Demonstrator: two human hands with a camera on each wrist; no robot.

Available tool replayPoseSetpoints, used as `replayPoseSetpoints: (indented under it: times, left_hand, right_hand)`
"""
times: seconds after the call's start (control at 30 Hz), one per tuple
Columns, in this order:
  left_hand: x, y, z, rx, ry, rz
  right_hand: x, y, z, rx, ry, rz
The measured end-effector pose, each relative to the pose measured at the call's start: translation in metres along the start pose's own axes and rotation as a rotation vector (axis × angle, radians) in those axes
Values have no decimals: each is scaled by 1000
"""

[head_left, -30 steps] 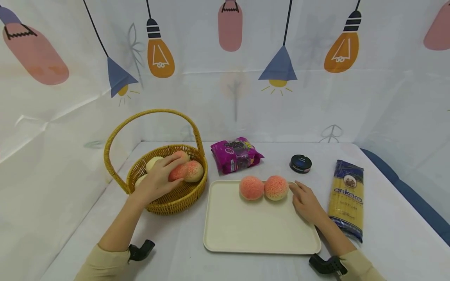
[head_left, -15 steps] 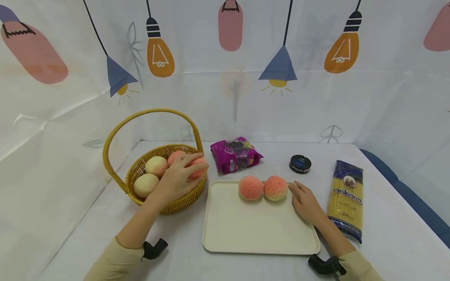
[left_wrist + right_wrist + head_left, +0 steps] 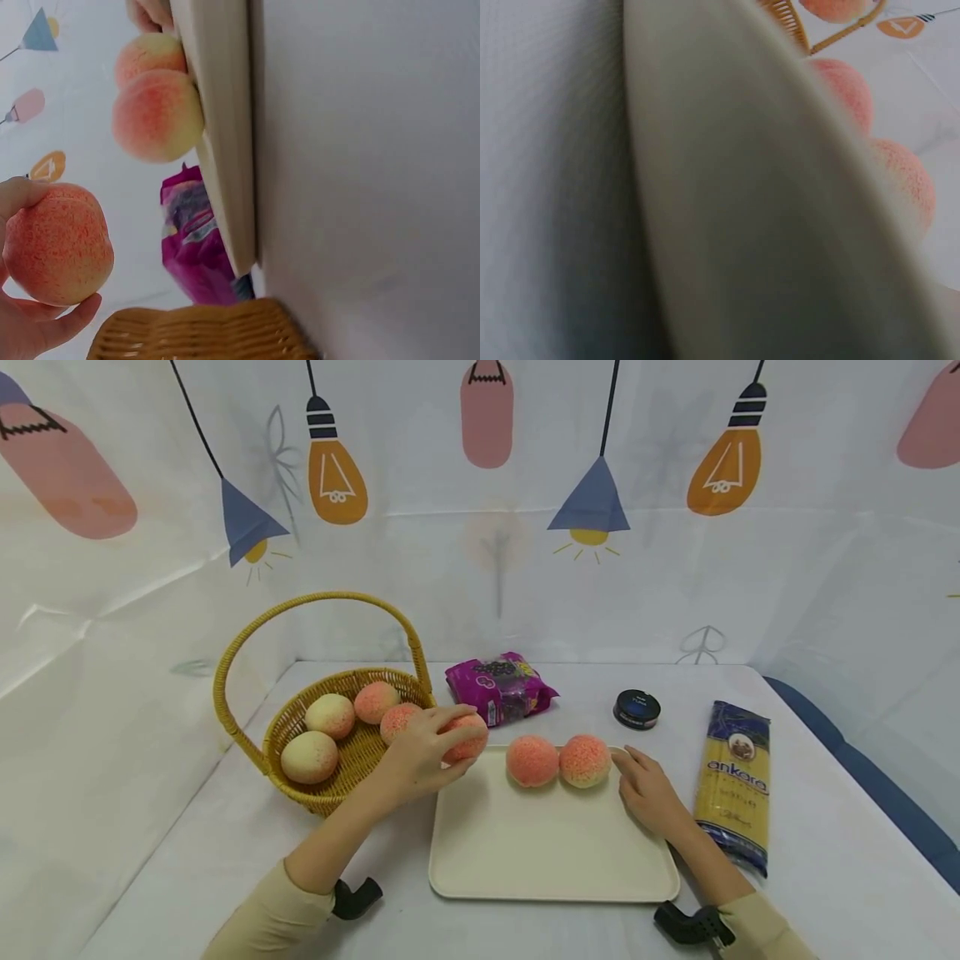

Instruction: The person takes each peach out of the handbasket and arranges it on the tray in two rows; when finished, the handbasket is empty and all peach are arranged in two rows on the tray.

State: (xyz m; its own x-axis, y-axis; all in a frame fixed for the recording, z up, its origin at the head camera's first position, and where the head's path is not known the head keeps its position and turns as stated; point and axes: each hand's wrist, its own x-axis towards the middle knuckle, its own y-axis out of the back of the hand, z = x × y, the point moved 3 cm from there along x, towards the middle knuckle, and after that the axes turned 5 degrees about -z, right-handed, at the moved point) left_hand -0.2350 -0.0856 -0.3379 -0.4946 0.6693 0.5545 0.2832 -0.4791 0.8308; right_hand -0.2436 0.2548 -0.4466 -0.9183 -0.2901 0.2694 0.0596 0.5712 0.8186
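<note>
In the head view my left hand (image 3: 420,758) holds a pink peach (image 3: 469,737) between fingers and thumb, over the gap between basket and tray. The left wrist view shows that peach (image 3: 60,246) pinched from both sides, above the wicker basket's rim (image 3: 202,330). On the beige tray (image 3: 555,852), two peaches sit side by side at the back: a pink one (image 3: 532,762) and a paler speckled one (image 3: 585,762). My right hand (image 3: 651,793) rests on the tray's right edge, its fingertips beside the speckled peach. Several peaches lie in the wicker basket (image 3: 273,764).
A purple snack bag (image 3: 501,687) lies behind the tray, with a round black tin (image 3: 637,708) to its right. A yellow and blue ankara pasta packet (image 3: 735,785) lies right of my right hand. The basket's tall handle (image 3: 322,597) arches above it.
My left hand has lifted a peach out of the basket and carried it right, to the tray's left back corner. My right hand has stayed at the tray's edge.
</note>
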Motion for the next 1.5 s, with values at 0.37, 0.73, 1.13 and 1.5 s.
replayPoseSetpoints:
  times: [0.37, 0.73, 1.13, 1.5]
  left_hand:
    - [7, -29, 2, -39, -8, -85]
    - [3, -60, 2, -55, 85, -178]
    - [0, -76, -6, -76, 64, -165]
    - [8, -77, -6, -125, 12, -175]
  right_hand:
    - [1, 2, 0, 0, 23, 27]
    - [-1, -2, -2, 9, 16, 21]
    - [1, -2, -1, -14, 42, 35]
    - [1, 0, -3, -16, 62, 40]
